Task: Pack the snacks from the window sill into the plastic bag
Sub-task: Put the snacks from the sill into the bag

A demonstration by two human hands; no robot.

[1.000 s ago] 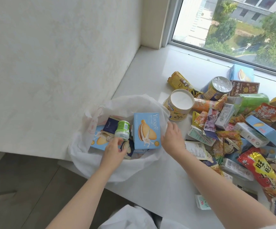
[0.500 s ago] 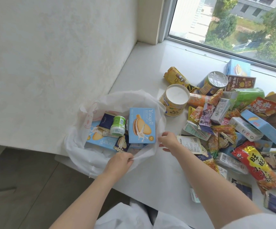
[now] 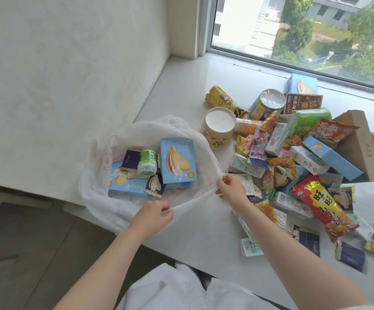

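Observation:
A white plastic bag [image 3: 96,193] lies open at the left end of the white window sill [image 3: 181,86]. Inside it are a blue biscuit box [image 3: 178,161], a second blue box [image 3: 125,184], a small green-and-white bottle [image 3: 147,162] and dark sachets. My left hand [image 3: 153,217] pinches the bag's near rim. My right hand [image 3: 232,186] pinches the same rim further right, and the rim is stretched taut between them. A heap of snacks [image 3: 293,157] covers the sill to the right.
The heap includes a yellow tub with a white lid [image 3: 218,128], a foil-topped can [image 3: 268,104], a red packet [image 3: 324,209], blue boxes and a brown cardboard box [image 3: 358,144]. The wall rises on the left, the window at the back. The floor lies below the sill's near edge.
My left hand let go of the green bottle in the bag and came back to the near rim. My right hand moved onto the rim too, and the two pulled it taut.

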